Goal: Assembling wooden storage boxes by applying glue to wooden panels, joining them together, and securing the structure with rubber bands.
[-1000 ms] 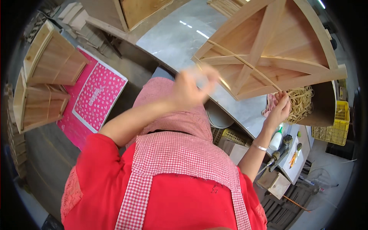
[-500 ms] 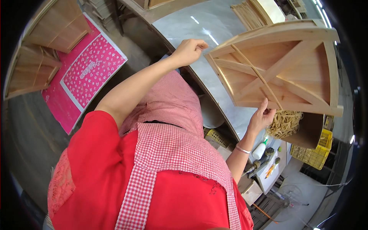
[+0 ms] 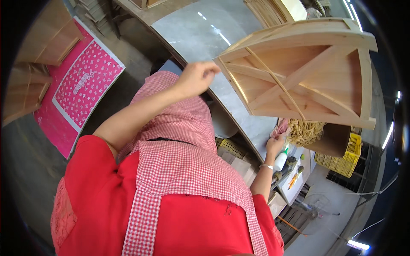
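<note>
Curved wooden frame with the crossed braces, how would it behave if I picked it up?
The curved wooden frame is probably stiff, since crossed braces span it. Its bare-looking wood likely isn't slippery. It appears wider at one end, so may lift off-balance.

I read the place, from my remote seat, as a woodworking workshop: a cross-braced wooden piece (image 3: 294,79) over the counter (image 3: 188,32), stacked wood strips (image 3: 265,12) beyond, a yellow plastic crate (image 3: 351,158), a green-capped bottle (image 3: 280,162), strip lights (image 3: 358,245).
</note>
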Motion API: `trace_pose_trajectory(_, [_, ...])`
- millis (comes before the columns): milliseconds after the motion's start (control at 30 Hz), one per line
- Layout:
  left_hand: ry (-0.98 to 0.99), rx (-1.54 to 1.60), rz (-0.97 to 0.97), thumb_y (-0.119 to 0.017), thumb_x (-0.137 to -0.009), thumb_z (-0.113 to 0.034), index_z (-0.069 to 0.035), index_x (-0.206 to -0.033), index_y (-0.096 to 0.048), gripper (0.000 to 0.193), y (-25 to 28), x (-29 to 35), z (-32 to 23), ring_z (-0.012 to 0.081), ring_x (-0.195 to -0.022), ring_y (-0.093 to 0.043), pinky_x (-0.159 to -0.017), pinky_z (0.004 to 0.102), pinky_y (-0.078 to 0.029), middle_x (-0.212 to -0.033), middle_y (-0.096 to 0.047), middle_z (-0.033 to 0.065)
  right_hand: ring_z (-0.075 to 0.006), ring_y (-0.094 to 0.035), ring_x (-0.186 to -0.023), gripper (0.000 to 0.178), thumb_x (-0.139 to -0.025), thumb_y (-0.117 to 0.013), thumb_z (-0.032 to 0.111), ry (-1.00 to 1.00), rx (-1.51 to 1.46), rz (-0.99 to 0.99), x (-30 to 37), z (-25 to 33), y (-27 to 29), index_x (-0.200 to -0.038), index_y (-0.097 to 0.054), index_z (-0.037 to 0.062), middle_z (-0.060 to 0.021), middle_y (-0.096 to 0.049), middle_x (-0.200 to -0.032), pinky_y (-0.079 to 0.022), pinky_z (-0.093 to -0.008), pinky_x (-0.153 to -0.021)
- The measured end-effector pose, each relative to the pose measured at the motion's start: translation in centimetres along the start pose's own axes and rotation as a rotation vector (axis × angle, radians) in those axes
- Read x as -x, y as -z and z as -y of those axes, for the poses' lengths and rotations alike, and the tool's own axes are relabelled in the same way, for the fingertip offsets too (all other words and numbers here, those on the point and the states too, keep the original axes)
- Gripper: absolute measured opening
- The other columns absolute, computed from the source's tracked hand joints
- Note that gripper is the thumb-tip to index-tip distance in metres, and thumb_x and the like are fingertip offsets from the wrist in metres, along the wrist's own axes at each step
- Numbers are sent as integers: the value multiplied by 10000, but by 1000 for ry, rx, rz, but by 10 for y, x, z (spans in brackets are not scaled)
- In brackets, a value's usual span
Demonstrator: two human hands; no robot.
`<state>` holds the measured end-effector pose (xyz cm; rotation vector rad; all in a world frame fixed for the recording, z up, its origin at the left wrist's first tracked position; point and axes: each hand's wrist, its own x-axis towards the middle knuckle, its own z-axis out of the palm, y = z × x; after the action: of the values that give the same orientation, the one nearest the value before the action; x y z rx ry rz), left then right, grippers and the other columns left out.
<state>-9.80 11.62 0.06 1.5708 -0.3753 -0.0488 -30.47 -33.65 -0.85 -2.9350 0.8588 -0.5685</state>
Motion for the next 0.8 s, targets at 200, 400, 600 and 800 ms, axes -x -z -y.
trace_pose_trajectory(200, [184, 225, 208, -648, -868, -106, -19, -1015, -710, 181, -49, 61, 17, 169, -797, -704, -716, 316, -553, -877, -731, 122, -82, -577, -745, 30, -913, -614, 50, -1, -693, 457, 46, 130, 40, -901, -602, 25, -3, -602, -791, -487, -258, -685])
trace_pose_trajectory(400, [832, 1315, 611, -495, -1039, -279, -44, -1225, -568, 309, -58, 71, -3, 124, -1014, -625, -826, 297, -546, -1097, -642, 37, -110, -552, -971, 154, -915, -584, -58, 169, -1049, 805, 86, 281, 93, -1053, -549, -1, -43, -572, -1023, -465, -238, -865])
trace_pose_trajectory(600, [431, 1278, -72, -512, -982, -169, 3, -1228, -562, 304, 18, 22, -49, 211, -935, -667, -805, 332, -561, -1035, -648, 116, -230, -612, -1085, 241, -935, -534, -26, 386, -588, -197, 11, 289, 163, -1163, -611, -39, -143, -645, -1182, -477, -350, -973])
trace_pose_trajectory(800, [-76, -346, 144, -561, -832, -35, 71, -1424, -356, 635, -1, -35, 34, 389, -1210, -527, -1029, 418, -437, -1340, -481, 286, -218, -607, -1041, 224, -966, -584, 58, 319, -638, -723, -45, 280, 194, -1154, -597, -61, -149, -639, -1169, -502, -322, -924])
